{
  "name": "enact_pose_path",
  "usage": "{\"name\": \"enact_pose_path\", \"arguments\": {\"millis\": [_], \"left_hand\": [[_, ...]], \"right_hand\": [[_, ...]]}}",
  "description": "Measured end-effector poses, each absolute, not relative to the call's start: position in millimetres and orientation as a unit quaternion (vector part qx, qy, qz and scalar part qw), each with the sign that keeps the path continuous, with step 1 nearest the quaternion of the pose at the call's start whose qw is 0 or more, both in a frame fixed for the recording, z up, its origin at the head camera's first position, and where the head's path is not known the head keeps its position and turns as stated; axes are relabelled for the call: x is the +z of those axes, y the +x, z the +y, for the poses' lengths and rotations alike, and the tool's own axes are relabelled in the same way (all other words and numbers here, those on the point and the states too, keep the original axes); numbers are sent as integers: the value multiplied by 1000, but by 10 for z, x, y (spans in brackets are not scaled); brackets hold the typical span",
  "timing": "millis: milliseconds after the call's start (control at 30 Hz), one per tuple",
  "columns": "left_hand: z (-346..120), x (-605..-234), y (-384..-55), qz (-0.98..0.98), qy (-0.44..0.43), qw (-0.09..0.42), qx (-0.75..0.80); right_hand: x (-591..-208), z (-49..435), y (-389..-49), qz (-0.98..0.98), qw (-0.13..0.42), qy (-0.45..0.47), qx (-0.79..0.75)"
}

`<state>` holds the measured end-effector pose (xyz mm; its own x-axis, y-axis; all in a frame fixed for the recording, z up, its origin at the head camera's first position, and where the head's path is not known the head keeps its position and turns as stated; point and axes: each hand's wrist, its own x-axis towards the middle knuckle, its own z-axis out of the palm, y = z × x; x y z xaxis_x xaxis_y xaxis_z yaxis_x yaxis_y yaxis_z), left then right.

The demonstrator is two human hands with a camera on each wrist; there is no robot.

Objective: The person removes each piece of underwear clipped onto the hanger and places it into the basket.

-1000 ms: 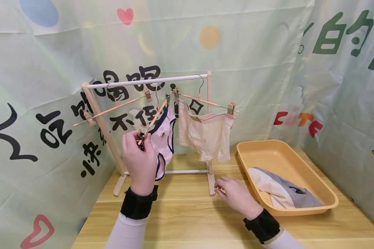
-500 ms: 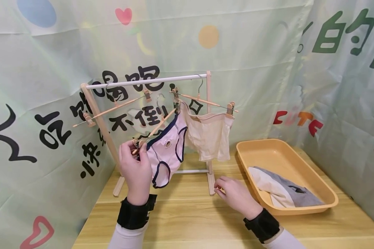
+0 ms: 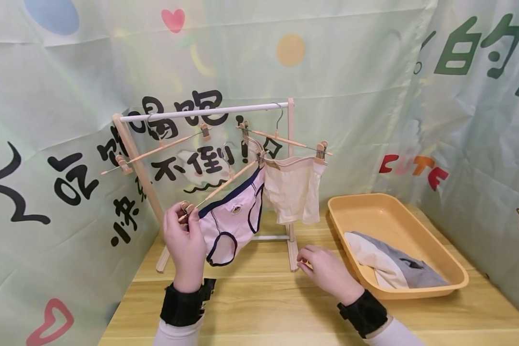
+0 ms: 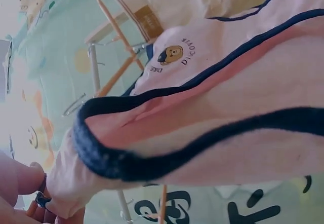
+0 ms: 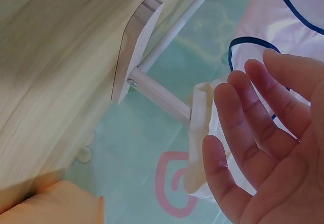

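My left hand point(image 3: 183, 245) pinches the near clip of a wooden clip hanger point(image 3: 225, 186), which tilts down towards that hand. Pink underpants point(image 3: 229, 221) with navy trim hang from its clips; in the left wrist view their printed bear and navy edging fill much of the picture. The hanger's metal hook is below the rack's rail, off it. Behind its far end, cream boxer shorts point(image 3: 294, 187) hang from another clip hanger on the rack. My right hand point(image 3: 326, 271) holds nothing, its fingers loosely bent beside the rack's right foot.
The small rack has a white rail point(image 3: 242, 110) and wooden legs. A hanger point(image 3: 168, 145) with nothing clipped to it hangs at the rail's left. To the right, a yellow tray point(image 3: 374, 204) contains a grey and cream garment point(image 3: 398, 262). Printed cloth walls surround the table.
My left hand has drawn the hanger with the underpants off the rail, down and towards me. The underpants now spread wider and overlap the cream shorts. My right hand stays put.
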<state>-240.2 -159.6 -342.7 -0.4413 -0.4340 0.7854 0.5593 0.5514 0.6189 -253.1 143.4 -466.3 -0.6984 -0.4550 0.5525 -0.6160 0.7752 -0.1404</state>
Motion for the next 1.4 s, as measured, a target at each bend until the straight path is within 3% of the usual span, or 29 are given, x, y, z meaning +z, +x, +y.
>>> {"name": "enact_pose_path", "arguments": {"millis": [367, 1400], "left_hand": [[-1661, -3569, -2387, -705, -48, 501, -501], [-1648, -3608, -2252, -667, -87, 500, -546]], "right_hand": [[-4668, 1436, -2532, -907, 253, 296, 161], [-4678, 1468, -2554, -908, 251, 291, 169]]}}
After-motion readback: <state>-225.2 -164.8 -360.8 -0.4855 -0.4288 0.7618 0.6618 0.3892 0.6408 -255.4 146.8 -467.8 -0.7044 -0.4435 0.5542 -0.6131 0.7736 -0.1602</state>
